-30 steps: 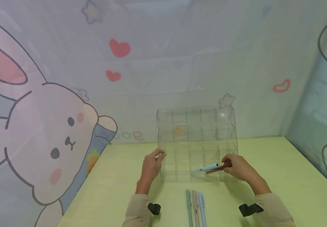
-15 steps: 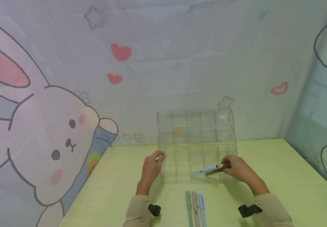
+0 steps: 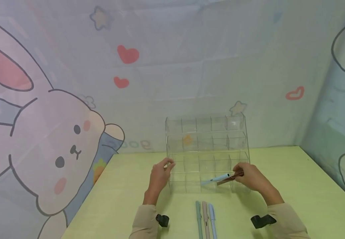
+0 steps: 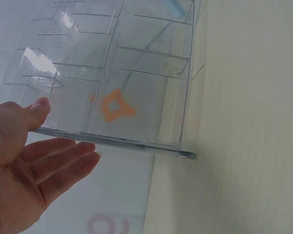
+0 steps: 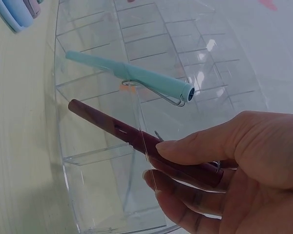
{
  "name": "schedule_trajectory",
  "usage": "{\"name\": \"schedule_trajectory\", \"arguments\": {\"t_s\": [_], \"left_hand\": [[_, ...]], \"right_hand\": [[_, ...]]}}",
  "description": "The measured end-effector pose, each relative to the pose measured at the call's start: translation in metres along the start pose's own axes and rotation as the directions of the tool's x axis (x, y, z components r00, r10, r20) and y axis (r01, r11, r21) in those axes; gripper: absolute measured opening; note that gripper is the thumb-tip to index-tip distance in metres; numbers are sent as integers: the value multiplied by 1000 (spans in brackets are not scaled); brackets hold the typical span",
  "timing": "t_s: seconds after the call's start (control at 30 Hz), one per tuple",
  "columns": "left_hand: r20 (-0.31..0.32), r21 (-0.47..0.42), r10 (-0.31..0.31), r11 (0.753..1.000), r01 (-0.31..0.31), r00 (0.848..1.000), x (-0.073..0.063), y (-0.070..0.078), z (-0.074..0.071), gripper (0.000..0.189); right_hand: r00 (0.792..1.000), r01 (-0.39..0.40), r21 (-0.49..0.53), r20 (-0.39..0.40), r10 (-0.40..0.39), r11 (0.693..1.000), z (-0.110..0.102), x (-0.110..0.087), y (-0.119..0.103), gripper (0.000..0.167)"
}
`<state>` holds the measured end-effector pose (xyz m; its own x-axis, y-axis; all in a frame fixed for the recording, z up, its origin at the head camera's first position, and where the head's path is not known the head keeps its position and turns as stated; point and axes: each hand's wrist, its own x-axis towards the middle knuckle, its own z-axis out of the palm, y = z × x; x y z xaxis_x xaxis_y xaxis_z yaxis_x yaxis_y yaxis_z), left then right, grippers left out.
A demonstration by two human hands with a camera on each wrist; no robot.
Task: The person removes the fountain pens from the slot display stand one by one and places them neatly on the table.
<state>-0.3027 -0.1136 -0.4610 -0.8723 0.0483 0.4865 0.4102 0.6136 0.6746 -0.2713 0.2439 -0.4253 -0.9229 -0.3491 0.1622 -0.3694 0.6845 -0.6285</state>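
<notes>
A clear acrylic display rack (image 3: 207, 152) with stepped rows of compartments stands on the table. My left hand (image 3: 160, 176) holds its left side panel; in the left wrist view the thumb lies on one side of the panel's edge (image 4: 112, 140) and the other fingers on the other. My right hand (image 3: 251, 176) pinches a dark red pen (image 5: 107, 123) with a clip, near its upper end. The pen slants, its lower end in a bottom-row compartment. Beside it a light blue pen (image 5: 151, 82) leans in the bottom row, untouched by either hand.
Three pens lie side by side in front of the rack: a green one (image 3: 199, 217), a beige-brown one (image 3: 205, 219) and a pale blue one (image 3: 212, 217). Behind the yellow-green table (image 3: 124, 186) hangs a cartoon-printed backdrop (image 3: 172, 83).
The whole view shifted slightly with the head between the first and second frames. Both hands, the dark red pen and the rack hold nearly the same positions throughout.
</notes>
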Motion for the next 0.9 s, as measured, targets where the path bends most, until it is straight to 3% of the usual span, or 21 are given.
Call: {"name": "schedule_trajectory", "arguments": {"t_s": [0.27,0.67,0.9], "left_hand": [[-8,5,34,999,-34,999,0,1,-2,11],[11,-1,-2,1000,2,1000,-3,0,-1,10],[12,4,7,1000,-7,1000,-3,1,-3,17]], "right_hand": [[1000,17,53,-27,-15,998,0,1,-2,22],[994,-3,100,-107,14,995,-1,0,-4,29],[978,11,134,-209,18,991,-1,3,-5,35]]}}
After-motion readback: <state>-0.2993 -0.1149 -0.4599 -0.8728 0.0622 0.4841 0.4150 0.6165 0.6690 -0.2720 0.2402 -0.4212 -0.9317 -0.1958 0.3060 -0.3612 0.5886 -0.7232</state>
